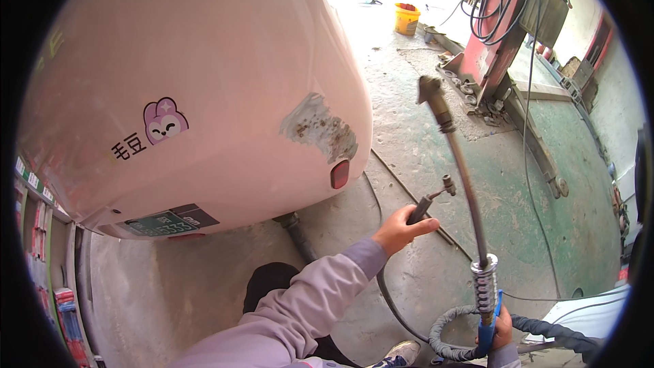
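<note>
My left hand (403,230) reaches forward, fingers wrapped around a small dark-handled tool (421,210) with a thin bent metal neck and a short round tip. Lower right, my right hand (503,328) is closed on the blue lever (488,332) of a long-necked spray lance (465,187). The lance stands nearly upright, with a coil spring at its base and a worn brass-coloured nozzle on top; what it sprays cannot be told. Left of both tools is the pink car rear (238,68), with a grey, rust-spotted bare patch (320,129) above a red reflector (340,174).
A wrapped grey hose (446,330) loops beside my right hand. Cables (538,211) cross the green-grey floor. A red lift post (497,48) with a low arm (538,150) stands right; a yellow bucket (407,20) is farther back. Shelving (44,245) lines the left edge.
</note>
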### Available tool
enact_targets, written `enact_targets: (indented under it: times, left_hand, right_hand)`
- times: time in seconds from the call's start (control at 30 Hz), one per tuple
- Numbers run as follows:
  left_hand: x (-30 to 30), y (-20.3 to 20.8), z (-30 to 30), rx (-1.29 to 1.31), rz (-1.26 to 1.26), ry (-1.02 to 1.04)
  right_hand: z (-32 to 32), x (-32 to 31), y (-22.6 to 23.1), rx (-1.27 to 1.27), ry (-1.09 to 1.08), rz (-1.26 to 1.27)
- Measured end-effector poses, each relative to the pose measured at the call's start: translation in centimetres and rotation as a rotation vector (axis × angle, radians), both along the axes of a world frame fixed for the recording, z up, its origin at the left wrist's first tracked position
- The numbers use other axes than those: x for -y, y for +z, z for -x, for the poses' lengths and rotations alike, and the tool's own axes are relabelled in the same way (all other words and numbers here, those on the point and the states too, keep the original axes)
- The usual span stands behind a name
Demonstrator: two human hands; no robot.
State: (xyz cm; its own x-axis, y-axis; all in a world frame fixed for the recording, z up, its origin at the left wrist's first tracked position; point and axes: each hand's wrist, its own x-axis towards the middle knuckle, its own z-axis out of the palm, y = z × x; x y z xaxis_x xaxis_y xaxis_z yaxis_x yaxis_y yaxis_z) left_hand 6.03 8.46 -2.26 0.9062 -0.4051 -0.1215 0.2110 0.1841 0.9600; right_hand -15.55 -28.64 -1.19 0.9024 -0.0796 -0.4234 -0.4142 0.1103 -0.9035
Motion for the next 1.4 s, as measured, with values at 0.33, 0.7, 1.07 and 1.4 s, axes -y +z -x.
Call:
enact_targets:
  times: [0.33,0.7,1.07,1.4]
  left_hand:
    - [-1.0,1.1,3.5,-0.069,0.199,0.132]
    - [-1.2,-0.5,2.7,-0.11,0.29,0.116]
    - [-2.0,-1.5,2.4,-0.135,0.251,0.078]
    - [-1.9,-1.5,2.3,-0.105,0.253,0.085]
  right_hand:
    - [0.5,0.0,-0.8,0.026,0.153,0.237]
    - [0.6,-0.5,-1.0,0.003,0.142,0.328]
    - [-0.4,-0.8,-0.7,0.044,0.166,0.477]
    - [-0.7,-1.3,-0.1,0.05,0.152,0.479]
